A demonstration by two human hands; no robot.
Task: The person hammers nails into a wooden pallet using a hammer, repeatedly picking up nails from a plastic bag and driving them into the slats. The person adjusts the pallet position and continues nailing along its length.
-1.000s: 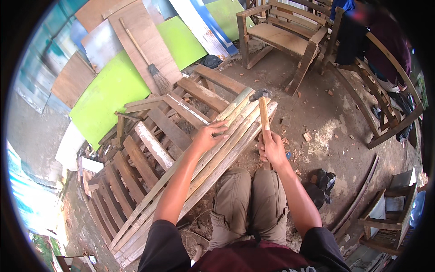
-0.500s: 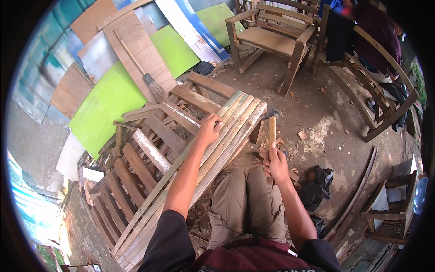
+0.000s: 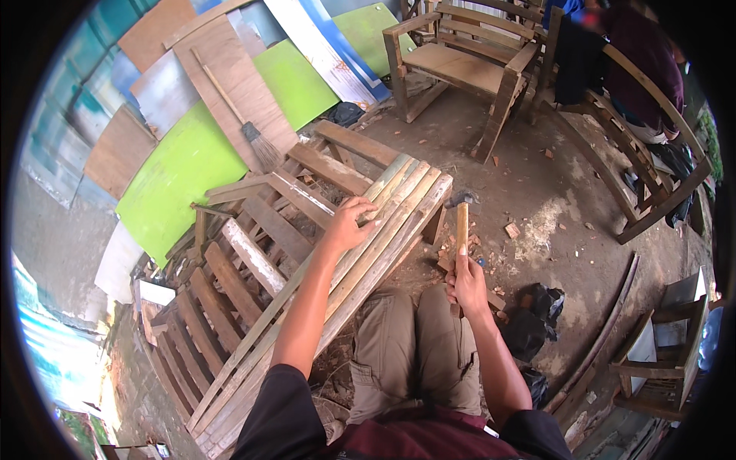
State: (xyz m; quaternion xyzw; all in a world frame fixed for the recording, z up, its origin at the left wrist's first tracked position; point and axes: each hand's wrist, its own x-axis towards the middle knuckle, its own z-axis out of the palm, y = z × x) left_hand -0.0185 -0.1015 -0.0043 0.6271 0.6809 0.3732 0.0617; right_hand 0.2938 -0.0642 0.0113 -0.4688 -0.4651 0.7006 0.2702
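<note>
My right hand (image 3: 466, 285) is wrapped round the wooden handle of a hammer (image 3: 462, 226), held upright with its dark metal head at the top. The head is beside the end of several long, pale wooden slats (image 3: 399, 207) lying side by side in front of me. On these slats, near their far end, rests my left hand (image 3: 351, 222). Its thumb and fingers are apart, and I see nothing between them. Beneath the long slats, darker wooden crosspieces (image 3: 280, 226) run off to the left in a row.
A broom (image 3: 257, 142) leans on boards by the left wall, beside green panels (image 3: 172, 180). Wooden armchair frames (image 3: 464, 61) stand ahead, and a person (image 3: 640, 69) is at the far right. Black plastic bags (image 3: 533, 322) and a curved wooden strip (image 3: 598, 341) lie to my right.
My left hand's fingers have spread from a tighter, pinched shape, staying on the slats. The hammer has dipped very slightly in my right hand.
</note>
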